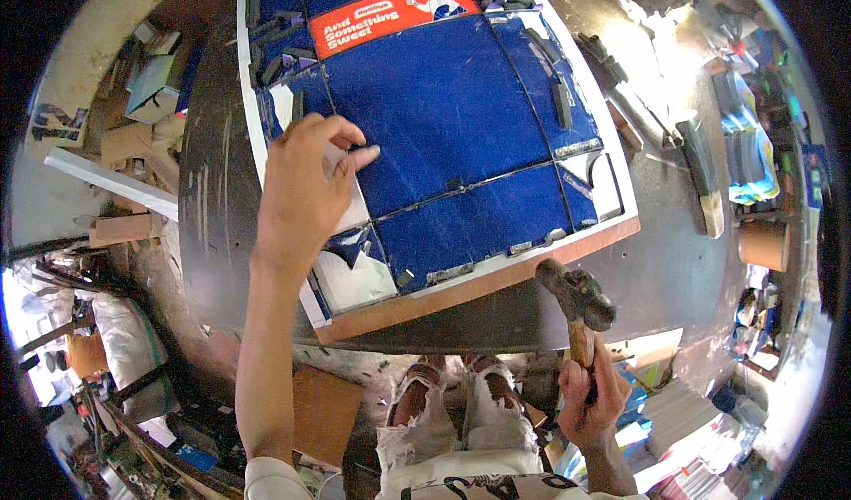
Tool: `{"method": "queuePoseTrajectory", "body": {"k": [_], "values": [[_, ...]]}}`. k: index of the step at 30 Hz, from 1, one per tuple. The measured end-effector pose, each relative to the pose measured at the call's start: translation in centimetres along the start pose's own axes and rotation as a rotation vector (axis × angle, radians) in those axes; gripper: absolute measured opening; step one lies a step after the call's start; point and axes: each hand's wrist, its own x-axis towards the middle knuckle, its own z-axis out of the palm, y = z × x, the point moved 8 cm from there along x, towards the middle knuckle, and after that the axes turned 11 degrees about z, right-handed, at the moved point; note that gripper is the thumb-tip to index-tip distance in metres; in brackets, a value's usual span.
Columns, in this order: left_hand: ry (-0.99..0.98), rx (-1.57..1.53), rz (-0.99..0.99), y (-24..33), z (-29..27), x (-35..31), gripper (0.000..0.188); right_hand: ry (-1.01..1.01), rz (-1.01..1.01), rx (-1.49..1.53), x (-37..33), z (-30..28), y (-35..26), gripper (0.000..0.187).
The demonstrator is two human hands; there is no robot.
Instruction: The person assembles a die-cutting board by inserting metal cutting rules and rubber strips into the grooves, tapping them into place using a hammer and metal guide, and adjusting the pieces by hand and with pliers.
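Note:
A wooden-edged board point(479, 289) lies tilted on a dark table, covered by a blue printed sheet point(425, 128) with a red panel. Thin dark strips point(523, 83) cross the sheet in lines, and short black foam-like pieces point(564, 101) are stuck along its edges. My left hand point(306, 181) hovers at or just above the board's left side, its thumb and index finger curved and slightly apart, with nothing visible between them; its other fingers are hidden. Below the board's near right corner, my right hand point(589, 402) grips the wooden handle of a hammer point(576, 296), head up.
The dark table point(674, 269) extends past the board on both sides. To the right lie a dark-handled tool point(700, 172) and a metal bar point(634, 101). Paper stacks point(683, 420) stand low right; a brown sheet point(328, 416) and a white sack point(128, 349) are low left.

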Motion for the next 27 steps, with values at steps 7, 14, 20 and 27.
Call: {"method": "queuePoseTrajectory", "body": {"k": [7,14,20,27], "values": [[-0.009,0.111,-0.103,-1.1,0.5,-0.3,0.012,-0.032,0.165,0.103,-0.4,-1.7,2.2,0.047],[0.059,-0.392,-0.253,6.3,3.1,-6.2,0.030,-0.055,0.260,0.225,0.3,-2.5,4.0,0.047],[0.115,0.072,0.202,12.2,4.8,-11.6,0.033,-0.138,0.354,0.327,0.2,0.2,3.3,0.047],[0.154,0.190,0.212,10.7,5.2,-11.5,0.021,-0.180,0.353,0.405,-1.1,1.3,1.6,0.042]]}}
